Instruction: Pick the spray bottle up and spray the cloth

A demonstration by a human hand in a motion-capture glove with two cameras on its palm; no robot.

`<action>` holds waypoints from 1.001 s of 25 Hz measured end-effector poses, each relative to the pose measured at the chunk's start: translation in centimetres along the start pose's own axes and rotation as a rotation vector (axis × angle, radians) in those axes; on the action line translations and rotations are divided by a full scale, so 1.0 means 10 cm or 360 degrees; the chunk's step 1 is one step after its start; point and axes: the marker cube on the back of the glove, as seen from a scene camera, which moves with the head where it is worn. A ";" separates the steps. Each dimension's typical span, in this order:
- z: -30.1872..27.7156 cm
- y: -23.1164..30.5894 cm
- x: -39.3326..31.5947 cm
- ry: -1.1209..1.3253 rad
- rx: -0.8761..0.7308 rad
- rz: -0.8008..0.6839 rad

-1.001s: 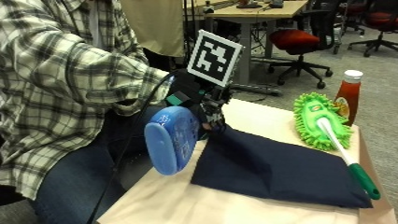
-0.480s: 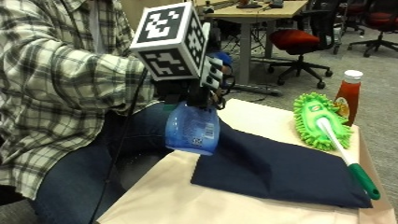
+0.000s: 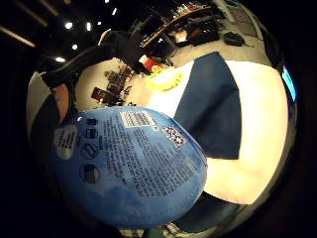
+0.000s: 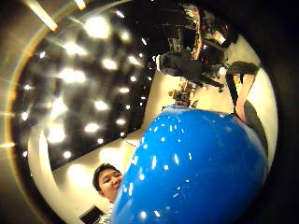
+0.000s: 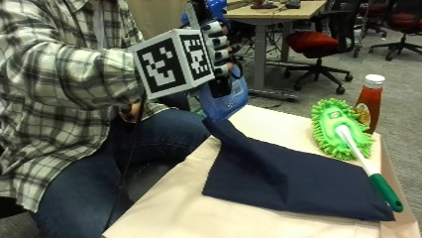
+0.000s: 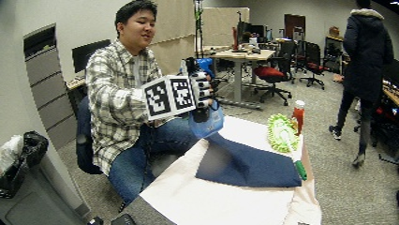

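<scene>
The person sits at the near corner of the table and holds the blue spray bottle up in the air with the gloved right hand, above the table's corner and the near end of the dark blue cloth. The fingers are curled round the bottle's neck, so the hand grasps the spray bottle; the bottle touches neither table nor cloth. Its long axis stands close to upright, tilted a little: the broad rounded base points down toward the cloth's raised corner, and the blue spray head sits at the top above the knuckles. Which way the nozzle faces cannot be told.

In the little finger side palm view the bottle's back label, with printed text and a barcode, fills much of the picture, and beyond it lies the cloth on the pale table top. In the thumb side palm view the bottle's smooth blue body takes up the lower part, with ceiling lights behind.

The cloth lies flat across the table's middle, except for one corner that rises toward the bottle's base. Beside the cloth, along its far edge, lies a green microfibre duster with a white and green handle that overlaps the cloth's edge. A red sauce bottle with a white cap stands upright just behind the duster's head
</scene>
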 end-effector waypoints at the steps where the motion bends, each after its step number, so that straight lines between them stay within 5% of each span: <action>1: 0.06 -0.01 -0.02 -0.0037 -0.0016 -0.0011; 14: 1.21 -0.47 0.34 -0.0180 -0.0136 0.0015; 25: 1.89 -0.80 1.05 0.0110 -0.0286 0.0109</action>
